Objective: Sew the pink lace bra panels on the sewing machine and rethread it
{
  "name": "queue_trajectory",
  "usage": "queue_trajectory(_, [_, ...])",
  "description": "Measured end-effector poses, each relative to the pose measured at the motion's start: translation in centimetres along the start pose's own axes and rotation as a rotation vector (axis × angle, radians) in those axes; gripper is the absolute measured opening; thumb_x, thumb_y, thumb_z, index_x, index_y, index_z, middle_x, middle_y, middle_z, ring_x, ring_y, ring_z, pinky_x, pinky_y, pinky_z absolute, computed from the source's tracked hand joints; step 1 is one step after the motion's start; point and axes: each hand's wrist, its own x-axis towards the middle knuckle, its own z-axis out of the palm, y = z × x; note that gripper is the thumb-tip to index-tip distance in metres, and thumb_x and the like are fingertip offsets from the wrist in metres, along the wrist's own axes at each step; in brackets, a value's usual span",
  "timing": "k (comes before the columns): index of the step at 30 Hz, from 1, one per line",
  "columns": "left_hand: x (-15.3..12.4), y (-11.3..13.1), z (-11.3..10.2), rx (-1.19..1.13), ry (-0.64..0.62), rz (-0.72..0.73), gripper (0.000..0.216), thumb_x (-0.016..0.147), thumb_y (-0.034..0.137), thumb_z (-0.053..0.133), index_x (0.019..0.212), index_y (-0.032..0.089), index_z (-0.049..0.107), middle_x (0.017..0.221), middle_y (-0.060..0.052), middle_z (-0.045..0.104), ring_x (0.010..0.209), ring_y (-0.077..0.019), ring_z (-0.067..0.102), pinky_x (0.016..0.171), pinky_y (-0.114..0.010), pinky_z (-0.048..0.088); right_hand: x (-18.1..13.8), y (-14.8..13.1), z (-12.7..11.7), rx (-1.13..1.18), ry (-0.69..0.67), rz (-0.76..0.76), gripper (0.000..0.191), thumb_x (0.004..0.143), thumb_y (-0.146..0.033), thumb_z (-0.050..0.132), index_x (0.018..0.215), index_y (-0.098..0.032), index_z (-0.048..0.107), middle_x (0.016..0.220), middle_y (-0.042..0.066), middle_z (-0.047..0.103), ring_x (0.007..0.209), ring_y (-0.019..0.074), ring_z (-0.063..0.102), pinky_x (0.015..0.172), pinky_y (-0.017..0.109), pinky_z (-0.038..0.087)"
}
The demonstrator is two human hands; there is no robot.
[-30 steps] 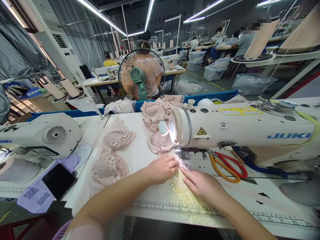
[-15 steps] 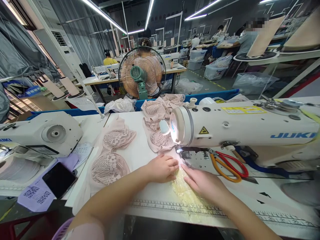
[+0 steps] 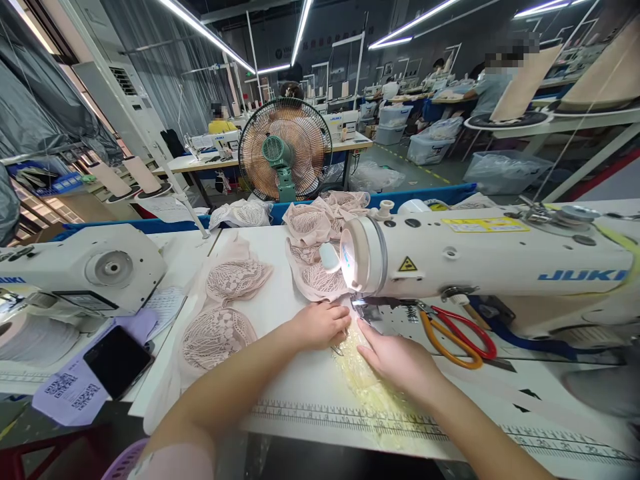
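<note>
Lower left: one purple basket (image 3: 124, 461), contents unseen. Centre: left hand (image 3: 320, 325), fingers curled, and right hand (image 3: 403, 363), fingers extended, over one yellowish sheet (image 3: 356, 377); grip cannot be told. Just beyond: one beige lace bra (image 3: 315, 277). Upper right: at least four translucent bins (image 3: 424, 151), one topped by plastic bag (image 3: 446, 128).

Sewing machine (image 3: 480, 250) is on the right of the worktop (image 3: 277, 300), scissors (image 3: 457, 337) in front of it. One bra (image 3: 217, 337) is off to its left, another (image 3: 317, 279) between that and the machine. Further left there's a phone (image 3: 117, 360) on some paper (image 3: 47, 400). Ruler strip (image 3: 350, 421) runs along the front edge, fan (image 3: 277, 152) beyond the back.
</note>
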Motion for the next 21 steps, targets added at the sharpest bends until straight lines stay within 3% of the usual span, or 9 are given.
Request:
queue_trajectory(4, [0.2, -0.2, 0.1, 0.023, -0.026, -0.063, 0.039, 0.092, 0.036, 0.041, 0.122, 0.014, 0.052, 0.127, -0.010, 0.056, 0.094, -0.0233, 0.059, 0.074, -0.033, 0.048, -0.2, -0.1, 0.3, -0.031, 0.000, 0.002, 0.053, 0.092, -0.036, 0.031, 0.143, -0.020, 0.034, 0.073, 0.010, 0.071, 0.064, 0.0249, 0.065, 0.047, 0.028, 0.028])
queue_trajectory(7, [0.5, -0.7, 0.1, 0.016, -0.026, -0.097, 0.036, 0.092, 0.032, 0.042, 0.122, 0.015, 0.053, 0.127, -0.012, 0.055, 0.094, -0.0223, 0.060, 0.077, -0.033, 0.048, -0.4, -0.1, 0.9, -0.033, 0.033, 0.004, 0.052, 0.093, -0.035, 0.029, 0.143, -0.021, 0.033, 0.071, 0.008, 0.070, 0.063, 0.0234, 0.064, 0.047, 0.028, 0.028])
queue_trajectory(11, [0.9, -1.1, 0.0, 0.005, -0.041, -0.179, 0.035, 0.092, 0.028, 0.041, 0.122, 0.016, 0.054, 0.122, -0.012, 0.058, 0.104, -0.0245, 0.057, 0.086, -0.036, 0.046, -1.2, 0.1, 1.9, 0.005, 0.104, -0.023, 0.049, 0.095, -0.033, 0.024, 0.141, -0.019, 0.036, 0.089, 0.007, 0.070, 0.076, 0.0215, 0.063, 0.052, 0.028, 0.034])
queue_trajectory(14, [0.4, -0.3, -0.4, 0.003, -0.074, -0.295, 0.037, 0.092, 0.023, 0.037, 0.124, 0.015, 0.054, 0.108, -0.011, 0.065, 0.097, -0.0256, 0.059, 0.080, -0.038, 0.049, -1.7, 0.5, 2.7, 0.064, 0.144, -0.041, 0.049, 0.096, -0.032, 0.022, 0.139, -0.019, 0.041, 0.088, 0.005, 0.069, 0.079, 0.0195, 0.062, 0.055, 0.027, 0.037])
queue_trajectory(19, [-1.2, 2.7, -2.5, -0.024, -0.127, -0.433, 0.025, 0.086, 0.018, 0.043, 0.083, 0.015, 0.067, 0.078, -0.010, 0.064, 0.073, -0.0220, 0.060, 0.062, -0.031, 0.049, -1.8, 1.1, 3.6, 0.158, 0.208, -0.083, 0.049, 0.095, -0.034, 0.022, 0.132, -0.019, 0.051, 0.083, 0.004, 0.068, 0.077, 0.0202, 0.062, 0.056, 0.028, 0.041])
queue_trajectory(21, [-1.0, 3.1, -3.2, -0.040, -0.111, -0.504, 0.028, 0.090, 0.027, 0.041, 0.082, 0.015, 0.066, 0.079, -0.010, 0.062, 0.072, -0.0219, 0.059, 0.059, -0.031, 0.048, -1.7, 1.2, 3.9, 0.184, 0.259, -0.093, 0.049, 0.094, -0.035, 0.022, 0.129, -0.021, 0.054, 0.086, 0.003, 0.070, 0.077, 0.0197, 0.062, 0.057, 0.028, 0.042])
